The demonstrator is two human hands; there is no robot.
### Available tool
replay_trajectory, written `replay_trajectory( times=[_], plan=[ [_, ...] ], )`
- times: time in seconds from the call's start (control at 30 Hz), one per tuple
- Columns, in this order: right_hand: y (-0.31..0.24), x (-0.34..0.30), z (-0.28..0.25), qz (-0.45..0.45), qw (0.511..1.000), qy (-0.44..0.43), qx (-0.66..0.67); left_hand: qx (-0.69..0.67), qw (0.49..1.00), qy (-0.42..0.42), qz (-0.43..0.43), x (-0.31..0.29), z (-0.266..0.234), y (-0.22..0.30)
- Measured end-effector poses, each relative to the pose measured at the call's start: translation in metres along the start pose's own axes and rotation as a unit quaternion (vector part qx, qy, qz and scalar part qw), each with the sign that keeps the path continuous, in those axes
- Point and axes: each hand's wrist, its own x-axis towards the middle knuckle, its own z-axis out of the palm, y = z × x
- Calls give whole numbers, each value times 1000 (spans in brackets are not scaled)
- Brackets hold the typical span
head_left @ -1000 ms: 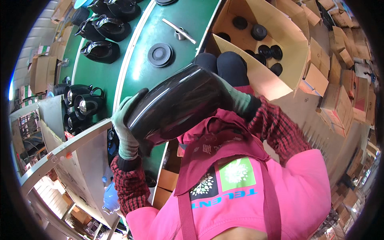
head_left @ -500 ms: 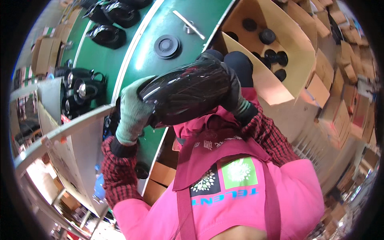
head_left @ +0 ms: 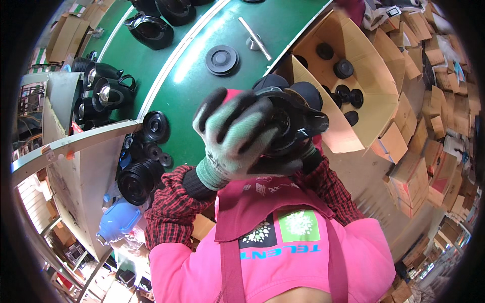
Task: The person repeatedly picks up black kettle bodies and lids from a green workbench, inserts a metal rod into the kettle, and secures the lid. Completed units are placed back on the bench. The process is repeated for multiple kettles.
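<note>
In front of my apron a glossy black kettle (head_left: 308,118) is held up, its round end and spout-like tip pointing right. My left hand (head_left: 235,136), in a green glove with dark fingertips, lies across its left side, fingers bent and spread around it. A pink-red patch shows between these fingers; I cannot tell whether it is a cloth or a reflection. My right hand (head_left: 298,160) supports the kettle from below and behind, its fingers mostly hidden. Beyond them, a flat round black disc (head_left: 221,59) lies on the green table (head_left: 187,101).
A metal rod (head_left: 254,38) rests by a small metal cylinder (head_left: 252,43). Right of the table, an open cardboard box (head_left: 374,76) holds several black round parts. Several black kettles (head_left: 150,31) stand far left. Stacked black rings (head_left: 139,179) and a blue plastic jug (head_left: 118,219) sit nearer, by a metal frame (head_left: 76,146).
The kettle has turned from lying lengthwise to showing its round end. My left hand has swung right and upward across it. The view has shifted slightly, revealing the rings and jug at left.
</note>
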Motion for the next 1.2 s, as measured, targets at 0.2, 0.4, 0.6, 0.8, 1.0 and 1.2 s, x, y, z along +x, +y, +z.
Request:
replay_trajectory(
  times=[0.2,0.4,0.6,0.8,1.0,1.2],
  plan=[
    [-13,-13,-6,30,998,-21,43,-8,999,-2,31,-4,-7,15],
    [-28,-13,-23,170,945,-20,278,-68,997,-14,39,-19,3,9],
    [-77,50,-135,216,924,-55,310,-249,920,-296,-58,-98,31,-17],
    [-3,49,-62,158,941,-298,32,-242,930,-226,-159,-76,94,-12],
    [96,198,0,247,858,-44,-448,-210,949,-160,-169,-105,117,-6],
    [142,211,11,223,929,-110,-274,-375,867,-112,-309,-81,100,-40]
  ],
)
